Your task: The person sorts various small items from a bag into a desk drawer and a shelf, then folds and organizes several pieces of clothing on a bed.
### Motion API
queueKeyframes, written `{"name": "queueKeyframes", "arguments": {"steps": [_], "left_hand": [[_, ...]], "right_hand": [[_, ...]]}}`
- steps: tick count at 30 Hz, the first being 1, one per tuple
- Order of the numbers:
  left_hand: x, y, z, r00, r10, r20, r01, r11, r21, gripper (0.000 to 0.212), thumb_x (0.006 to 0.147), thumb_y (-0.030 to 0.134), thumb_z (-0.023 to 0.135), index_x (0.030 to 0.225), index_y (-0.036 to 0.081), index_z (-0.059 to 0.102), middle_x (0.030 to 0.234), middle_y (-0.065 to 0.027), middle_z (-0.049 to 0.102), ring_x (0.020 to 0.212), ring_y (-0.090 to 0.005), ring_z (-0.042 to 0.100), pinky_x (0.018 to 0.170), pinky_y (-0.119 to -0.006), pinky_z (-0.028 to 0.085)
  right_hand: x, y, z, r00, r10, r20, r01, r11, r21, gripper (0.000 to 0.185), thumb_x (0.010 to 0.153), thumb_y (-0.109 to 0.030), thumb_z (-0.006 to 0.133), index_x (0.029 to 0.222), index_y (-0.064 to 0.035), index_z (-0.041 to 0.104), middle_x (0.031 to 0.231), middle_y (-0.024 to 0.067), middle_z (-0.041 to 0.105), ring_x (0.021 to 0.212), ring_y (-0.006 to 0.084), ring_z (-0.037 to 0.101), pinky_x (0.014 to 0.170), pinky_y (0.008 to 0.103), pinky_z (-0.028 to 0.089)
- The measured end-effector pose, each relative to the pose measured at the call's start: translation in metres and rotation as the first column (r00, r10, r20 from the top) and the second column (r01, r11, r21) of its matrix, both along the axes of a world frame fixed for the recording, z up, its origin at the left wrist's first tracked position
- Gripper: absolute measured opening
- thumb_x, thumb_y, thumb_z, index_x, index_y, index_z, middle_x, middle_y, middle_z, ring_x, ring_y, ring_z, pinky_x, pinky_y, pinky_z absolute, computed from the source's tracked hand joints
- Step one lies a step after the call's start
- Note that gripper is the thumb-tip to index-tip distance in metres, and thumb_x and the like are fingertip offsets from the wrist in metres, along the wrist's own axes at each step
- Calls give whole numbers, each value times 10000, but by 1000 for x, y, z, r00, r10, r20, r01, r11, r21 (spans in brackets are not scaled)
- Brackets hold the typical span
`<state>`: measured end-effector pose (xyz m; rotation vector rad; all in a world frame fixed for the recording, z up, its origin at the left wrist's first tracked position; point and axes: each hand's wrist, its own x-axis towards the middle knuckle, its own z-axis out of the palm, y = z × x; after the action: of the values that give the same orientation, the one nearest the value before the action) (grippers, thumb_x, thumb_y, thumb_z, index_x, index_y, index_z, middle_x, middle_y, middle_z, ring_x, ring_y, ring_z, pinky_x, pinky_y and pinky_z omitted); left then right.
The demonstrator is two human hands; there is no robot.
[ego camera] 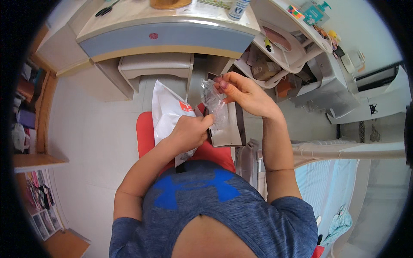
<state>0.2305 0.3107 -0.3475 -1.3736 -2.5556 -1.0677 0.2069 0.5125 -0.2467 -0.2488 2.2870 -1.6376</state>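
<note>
A crinkled clear plastic bag (219, 113) hangs between my hands above my lap. My left hand (192, 132) pinches its lower end between thumb and fingers. At its upper end is my right hand (243, 93), fingers bent around the plastic; what lies inside the bag is too unclear to name. A white plastic mailing bag (166, 113) with a red printed patch lies over my red-clad leg, partly behind my left hand. Behind the clear bag, an open cardboard box (232, 132) with a dark outside and pale inside rests by my other leg.
In front stands a desk (167, 40) with a blue drawer, bearing black scissors (105, 11) and a white bottle (238, 9). A white stool (156, 64) is under it. Cluttered shelves (277, 48) stand at the right, above a bed with a light blue sheet (326, 183).
</note>
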Motion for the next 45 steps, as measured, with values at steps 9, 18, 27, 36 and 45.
{"name": "queueKeyframes", "arguments": {"steps": [9, 18, 27, 36, 45], "left_hand": [[2, -4, 1, 999, -7, 52, 10, 997, -71, 401, 614, 19, 628, 981, 82, 479, 739, -130, 586, 684, -347, 603, 566, -432, 475], [4, 6, 7, 1000, -13, -20, 12, 999, -36, 313, 648, 34, 629, 897, 55, 441, 664, -128, 567, 615, -341, 589, 505, -427, 453], [6, 8, 17, 998, -34, -53, 32, 999, -41, 272, 668, 35, 606, 879, 47, 434, 650, -122, 575, 606, -330, 595, 501, -423, 453], [5, 4, 6, 998, 2, -68, -6, 998, -61, 289, 657, 52, 625, 879, 49, 440, 628, -122, 572, 583, -322, 598, 482, -422, 452], [6, -1, 1, 998, 20, -54, -23, 998, -63, 288, 665, 63, 624, 887, 44, 442, 633, -128, 584, 585, -326, 603, 493, -429, 460]], "right_hand": [[15, 32, -6, 977, 33, -209, -3, 990, 138, 448, 806, -23, 618, 1215, 47, 447, 1147, 159, 557, 1056, 229, 572, 816, 326, 515], [37, -4, -6, 834, 278, -477, 97, 776, 623, 702, 602, -40, 744, 1239, -42, 450, 1130, 178, 544, 1025, 364, 553, 810, 422, 485], [13, -5, -28, 822, 185, -538, 302, 659, 689, 510, 641, -58, 712, 1084, -10, 465, 984, 165, 566, 908, 369, 585, 718, 428, 500], [-55, 32, 74, 836, -35, -547, 257, 907, 334, 627, 719, -164, 759, 1242, 29, 472, 1144, 170, 606, 1049, 240, 593, 855, 338, 486], [-177, 44, 59, 627, -348, -697, 643, 736, 211, 635, 713, -255, 778, 1182, 67, 494, 1050, 189, 640, 985, 245, 625, 852, 329, 487]]}}
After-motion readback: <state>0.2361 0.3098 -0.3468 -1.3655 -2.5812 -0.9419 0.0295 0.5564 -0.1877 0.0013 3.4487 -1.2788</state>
